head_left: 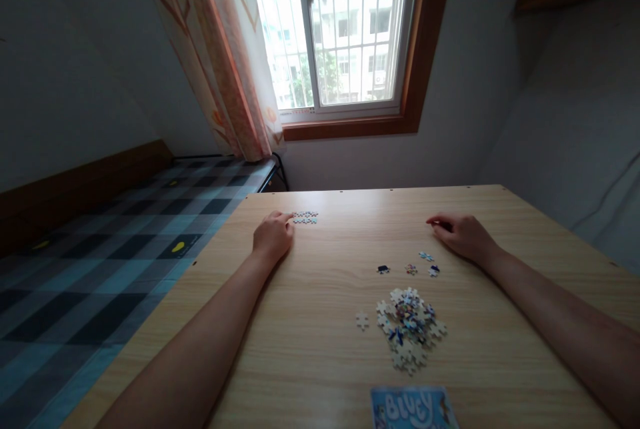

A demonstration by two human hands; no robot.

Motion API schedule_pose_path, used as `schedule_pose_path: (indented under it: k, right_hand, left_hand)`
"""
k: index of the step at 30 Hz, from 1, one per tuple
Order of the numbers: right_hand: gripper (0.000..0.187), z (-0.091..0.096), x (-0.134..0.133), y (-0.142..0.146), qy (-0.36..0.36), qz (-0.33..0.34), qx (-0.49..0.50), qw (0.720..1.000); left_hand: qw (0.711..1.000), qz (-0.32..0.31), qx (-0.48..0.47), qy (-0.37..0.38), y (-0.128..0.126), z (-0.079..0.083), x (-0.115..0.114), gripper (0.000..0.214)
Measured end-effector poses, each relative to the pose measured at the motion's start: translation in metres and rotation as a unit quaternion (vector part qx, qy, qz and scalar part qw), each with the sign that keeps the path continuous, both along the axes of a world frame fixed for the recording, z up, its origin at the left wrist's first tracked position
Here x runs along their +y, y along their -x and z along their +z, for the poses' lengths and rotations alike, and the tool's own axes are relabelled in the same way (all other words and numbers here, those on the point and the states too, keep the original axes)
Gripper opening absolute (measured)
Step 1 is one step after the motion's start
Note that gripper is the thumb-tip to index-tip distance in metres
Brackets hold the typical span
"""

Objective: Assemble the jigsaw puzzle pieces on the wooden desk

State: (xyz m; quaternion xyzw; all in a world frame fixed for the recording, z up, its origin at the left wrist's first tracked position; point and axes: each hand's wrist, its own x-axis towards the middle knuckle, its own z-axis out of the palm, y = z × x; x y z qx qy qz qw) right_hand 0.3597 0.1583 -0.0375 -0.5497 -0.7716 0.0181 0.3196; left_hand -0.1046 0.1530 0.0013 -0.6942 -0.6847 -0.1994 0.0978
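Observation:
My left hand (274, 237) rests on the table at its left far side, index finger stretched out to the left end of small rows of jigsaw pieces (306, 218). Its other fingers are curled and mostly hidden behind the back of the hand. My right hand (457, 232) lies on the right far part of the table, fingers loosely bent, a gap between thumb and index finger. Nothing shows in it. Nearest to it are a light blue piece (426, 256), a dark blue and white piece (433, 271) and a multicoloured piece (411, 269).
A heap of jigsaw pieces (410, 325) lies near the middle of the wooden table (310, 349). A pale piece (362, 320) and a dark piece (383, 269) lie apart from it. The blue Bluey box (413, 409) is at the near edge of view. A checked bed (135, 242) stands left.

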Motion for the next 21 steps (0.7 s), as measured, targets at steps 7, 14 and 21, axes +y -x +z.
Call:
schedule_pose_path:
  k: [7, 14, 21]
  right_hand:
    - [0.027, 0.000, 0.001, 0.000, 0.000, -0.002, 0.003, 1.000]
    - [0.027, 0.007, -0.001, 0.003, 0.007, -0.002, 0.027, 1.000]
    - [0.033, 0.035, -0.006, 0.007, 0.048, 0.033, 0.082, 0.995]
  left_hand:
    - [0.976, 0.084, -0.185, -0.083, 0.019, 0.002, 0.009, 0.033]
    - [0.966, 0.117, -0.199, -0.115, 0.021, 0.005, 0.012, 0.015]
    - [0.989, 0.037, -0.105, -0.101, 0.011, 0.010, 0.006, 0.013]
